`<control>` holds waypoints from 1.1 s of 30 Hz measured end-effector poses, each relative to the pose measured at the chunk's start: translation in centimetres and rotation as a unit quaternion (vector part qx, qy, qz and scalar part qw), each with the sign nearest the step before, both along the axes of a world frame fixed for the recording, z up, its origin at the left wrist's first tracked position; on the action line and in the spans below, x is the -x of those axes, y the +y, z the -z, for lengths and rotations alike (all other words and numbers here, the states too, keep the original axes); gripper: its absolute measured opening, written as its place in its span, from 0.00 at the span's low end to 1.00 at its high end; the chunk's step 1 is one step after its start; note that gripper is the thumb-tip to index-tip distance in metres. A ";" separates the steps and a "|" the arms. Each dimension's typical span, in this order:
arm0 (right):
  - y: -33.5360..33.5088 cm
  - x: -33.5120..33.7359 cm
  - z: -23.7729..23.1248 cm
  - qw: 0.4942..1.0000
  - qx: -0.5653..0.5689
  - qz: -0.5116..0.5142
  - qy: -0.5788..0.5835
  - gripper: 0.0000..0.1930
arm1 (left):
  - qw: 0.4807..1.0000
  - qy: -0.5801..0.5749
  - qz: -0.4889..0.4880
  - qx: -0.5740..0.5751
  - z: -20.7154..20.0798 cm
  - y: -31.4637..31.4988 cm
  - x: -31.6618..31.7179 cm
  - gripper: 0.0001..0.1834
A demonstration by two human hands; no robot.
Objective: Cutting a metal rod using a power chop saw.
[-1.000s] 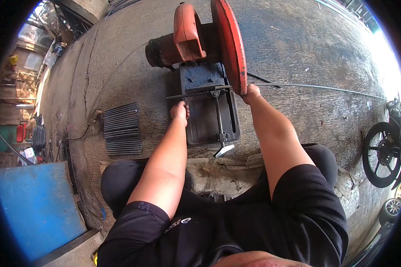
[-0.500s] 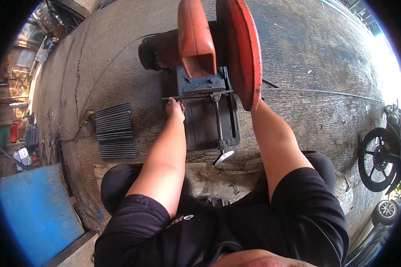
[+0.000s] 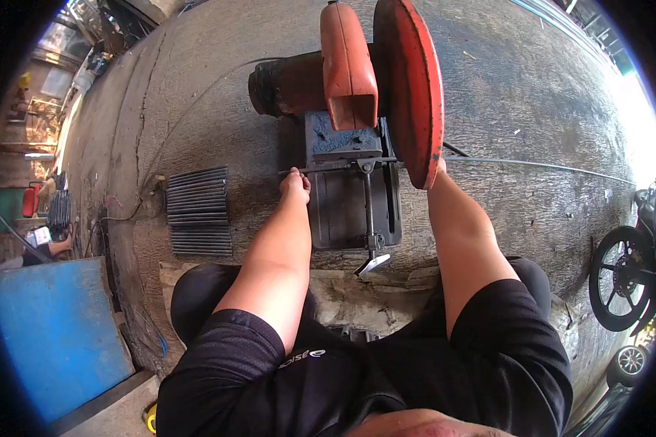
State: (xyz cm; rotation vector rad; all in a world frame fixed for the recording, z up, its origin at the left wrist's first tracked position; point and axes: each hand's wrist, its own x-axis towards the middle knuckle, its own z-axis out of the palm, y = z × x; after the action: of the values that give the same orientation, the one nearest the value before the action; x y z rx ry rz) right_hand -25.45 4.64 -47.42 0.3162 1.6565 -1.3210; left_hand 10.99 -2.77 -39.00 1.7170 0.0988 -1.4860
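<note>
**Two hands on one rod line, the right one mostly hidden**

The left hand (image 3: pixel 296 187) has its fingers curled, clamped on the thin rod (image 3: pixel 532 166) near its left end; the fingertips are hard to make out. Clock directions run from this hand, twelve at the top of the view. The rod crosses the cut-off saw at 3 o'clock and stretches on toward the bright right edge, where its far end fades. Also at 3 o'clock, the right hand (image 3: pixel 442 168) is mostly covered by the red guard (image 3: pixel 419 95), so I cannot tell whether its fingers are closed on the rod.

The saw's single red handle (image 3: pixel 350 62) stands near 1 o'clock, the guard at 2, the dark motor (image 3: pixel 291 86) at 12. Its base (image 3: pixel 334 218) lies at 4, bearing one clamp screw (image 3: pixel 367 197) with one white lever (image 3: pixel 372 264). The guard also hides part of the rod.

Between 8 and 9 o'clock lie the short rods (image 3: pixel 198 211), in two groups too tightly packed to count. Farther out, one blue panel (image 3: pixel 58 328) sits at 8; a limb of another person (image 3: pixel 64 245) shows beyond it, partly covered. Two wheels stand far off: one black wheel (image 3: pixel 619 277) between 3 and 4, one smaller wheel (image 3: pixel 629 360) at 4.
</note>
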 end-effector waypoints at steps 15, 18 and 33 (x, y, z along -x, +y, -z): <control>-7.0 -2.4 -0.5 0.960 -0.046 -0.227 0.155 0.10 | 0.997 -0.049 0.054 0.014 -0.5 0.4 0.4 0.05; -8.2 -2.4 -1.7 0.964 -0.051 -0.208 0.158 0.09 | 0.993 -0.072 0.083 0.034 -0.6 1.0 0.8 0.06; -1.3 0.3 3.6 0.998 0.066 -0.015 0.020 0.09 | 0.974 -0.136 0.173 0.061 -0.8 2.9 1.4 0.07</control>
State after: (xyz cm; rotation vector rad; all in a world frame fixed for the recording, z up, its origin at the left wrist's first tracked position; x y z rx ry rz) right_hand -25.78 3.39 -51.02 0.1870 1.5929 -1.4145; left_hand 9.61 0.08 -38.16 1.8841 -0.4481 -1.4473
